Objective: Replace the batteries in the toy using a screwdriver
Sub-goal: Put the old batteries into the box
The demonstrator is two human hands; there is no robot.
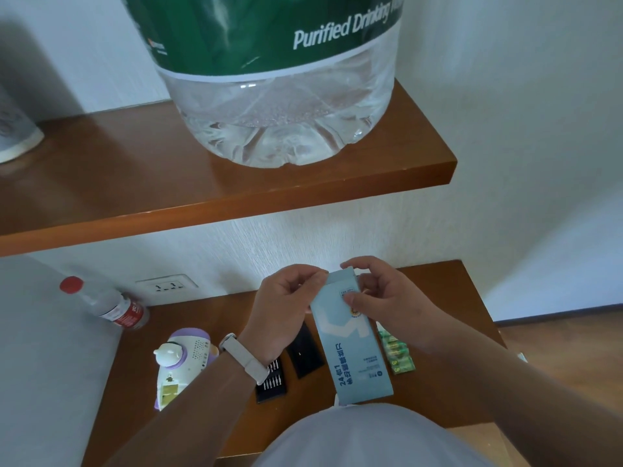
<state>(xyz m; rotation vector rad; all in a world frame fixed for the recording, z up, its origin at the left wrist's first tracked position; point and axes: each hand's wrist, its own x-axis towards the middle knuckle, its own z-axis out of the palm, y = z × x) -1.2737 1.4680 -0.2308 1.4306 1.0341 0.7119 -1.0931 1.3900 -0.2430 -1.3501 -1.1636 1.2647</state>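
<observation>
Both hands hold a light blue screwdriver-set box upright above the wooden table. My left hand pinches its upper left edge and my right hand grips its top end. Under my left wrist lies a black tray of screwdriver bits, with a black lid beside it. A purple and white toy lies at the left with its battery compartment open. A pack of green batteries lies to the right of the box.
A small bottle with a red cap lies at the table's back left near a wall socket. A wooden shelf above carries a large water jug. The table's right edge drops to the floor.
</observation>
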